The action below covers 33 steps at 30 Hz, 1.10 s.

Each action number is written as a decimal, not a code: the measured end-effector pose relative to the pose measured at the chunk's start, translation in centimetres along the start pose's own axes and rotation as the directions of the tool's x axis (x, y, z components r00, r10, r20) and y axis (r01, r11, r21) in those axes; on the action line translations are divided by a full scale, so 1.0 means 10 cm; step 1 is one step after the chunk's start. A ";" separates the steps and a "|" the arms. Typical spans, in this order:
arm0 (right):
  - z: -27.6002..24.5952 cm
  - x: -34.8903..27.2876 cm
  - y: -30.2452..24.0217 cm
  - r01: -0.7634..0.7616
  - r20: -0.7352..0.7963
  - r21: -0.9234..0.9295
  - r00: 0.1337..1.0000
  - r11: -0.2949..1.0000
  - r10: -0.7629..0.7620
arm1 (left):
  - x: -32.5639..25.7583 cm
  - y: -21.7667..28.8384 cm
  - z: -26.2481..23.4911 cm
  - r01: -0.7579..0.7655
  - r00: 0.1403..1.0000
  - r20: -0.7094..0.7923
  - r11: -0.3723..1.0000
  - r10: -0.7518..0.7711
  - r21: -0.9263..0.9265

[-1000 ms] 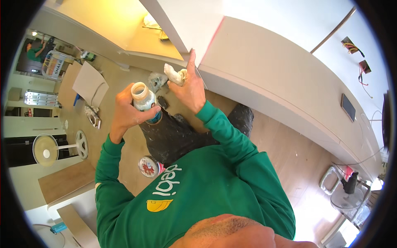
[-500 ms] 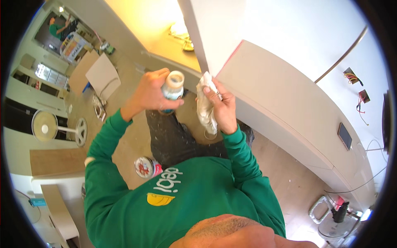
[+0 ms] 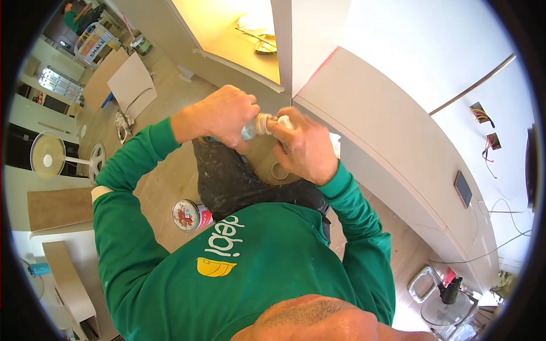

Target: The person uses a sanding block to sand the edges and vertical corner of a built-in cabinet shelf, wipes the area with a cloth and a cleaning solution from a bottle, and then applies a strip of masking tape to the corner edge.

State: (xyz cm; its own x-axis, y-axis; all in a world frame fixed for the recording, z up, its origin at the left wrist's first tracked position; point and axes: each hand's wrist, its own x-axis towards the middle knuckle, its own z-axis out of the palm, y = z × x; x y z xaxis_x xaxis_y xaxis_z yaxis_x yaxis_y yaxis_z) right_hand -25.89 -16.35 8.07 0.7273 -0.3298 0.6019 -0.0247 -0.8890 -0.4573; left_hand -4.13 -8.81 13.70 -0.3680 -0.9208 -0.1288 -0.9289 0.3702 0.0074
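My left hand (image 3: 224, 116) is wrapped round a small bottle with a pale neck (image 3: 263, 124). The bottle lies tipped on its side, its neck pointing right toward my other hand. My right hand (image 3: 307, 145) grips a crumpled white cloth (image 3: 336, 143), and its fingertips meet the bottle's mouth with part of the cloth there. Most of the bottle's body is hidden by my left fingers. Whether anything flows out cannot be seen.
A paint can (image 3: 186, 215) stands on the floor by my leg. A long curved counter (image 3: 392, 148) runs along the right, with a phone (image 3: 463, 188) on it. At the left stand a white fan (image 3: 48, 158) and leaning boards (image 3: 132, 85). Another person (image 3: 73, 21) sits far left.
The bottle went from upright to tipped rightward. My right hand with the cloth came over to its mouth, so both hands now meet. The view has shifted slightly.
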 end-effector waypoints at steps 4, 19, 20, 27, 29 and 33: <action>0.06 -0.09 0.09 -0.025 0.263 0.077 0.965 0.997 0.004 | 0.05 0.12 -0.06 -0.037 0.966 0.258 0.996 0.015 0.082; -0.02 -0.08 0.21 -0.166 0.307 0.362 0.950 0.917 0.051 | -0.06 -0.01 0.22 -0.072 0.991 -0.122 0.985 0.053 -0.159; -0.02 -0.11 0.25 -0.263 0.291 0.509 0.949 0.819 0.124 | -0.08 -0.02 0.28 -0.080 0.973 -0.230 0.972 0.027 -0.222; -0.45 -0.09 0.95 -0.591 0.134 0.608 0.734 0.530 0.665 | -0.29 0.02 0.61 -0.072 0.771 -0.522 0.763 -0.366 -0.642; -0.51 0.05 1.31 -0.610 -0.006 0.344 0.758 0.714 0.652 | -0.34 0.07 0.74 -0.030 0.752 -0.460 0.674 -0.471 -0.738; -0.39 0.32 2.11 -0.552 -0.089 -0.196 0.833 0.810 0.546 | -0.38 0.12 1.10 0.012 0.716 -0.360 0.526 -0.598 -0.850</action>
State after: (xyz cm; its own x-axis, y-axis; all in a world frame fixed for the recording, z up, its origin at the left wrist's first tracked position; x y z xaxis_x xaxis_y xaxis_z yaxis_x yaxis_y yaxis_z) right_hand -26.77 -37.39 2.86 0.5313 -0.7885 0.3099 -0.5558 -0.6005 -0.5749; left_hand -3.39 -3.57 3.27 0.2772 -0.9249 0.2601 -0.5278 0.0796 0.8456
